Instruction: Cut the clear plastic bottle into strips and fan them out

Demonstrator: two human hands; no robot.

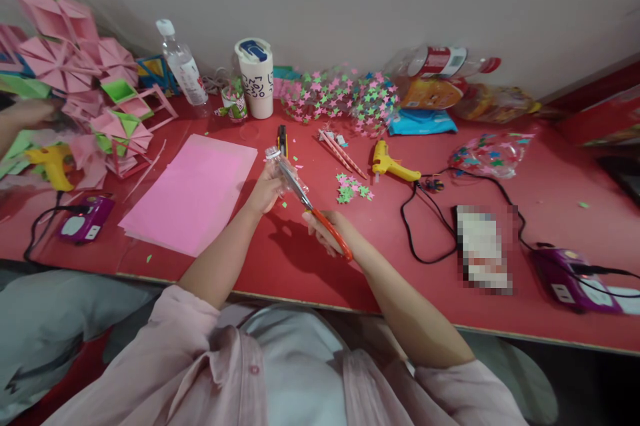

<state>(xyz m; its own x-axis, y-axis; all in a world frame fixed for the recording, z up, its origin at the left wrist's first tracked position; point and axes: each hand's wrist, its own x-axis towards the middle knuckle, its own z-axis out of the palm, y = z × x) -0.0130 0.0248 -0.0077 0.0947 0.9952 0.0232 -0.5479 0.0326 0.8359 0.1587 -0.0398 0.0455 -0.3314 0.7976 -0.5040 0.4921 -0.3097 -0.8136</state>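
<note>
My left hand [267,190] is closed around a clear plastic bottle piece [273,154], its threaded neck pointing away from me. In my right hand [325,229] are scissors [334,231] with red-orange handles. Their metal blades lie against the clear plastic; whether they cut into it I cannot tell. Just beyond my left hand, a yellow-and-black utility knife [283,139] rests on the table. A small pile of green and pink paper stars [350,189] lies to the right of the scissors.
Pink paper sheets [193,193] lie left on the red table [300,273]. Right stand a yellow glue gun [390,163], its black cord and a purple power box [575,279]. A tumbler [257,83] and star-covered plastic [335,96] line the wall. Another person's arm [23,121] reaches in left.
</note>
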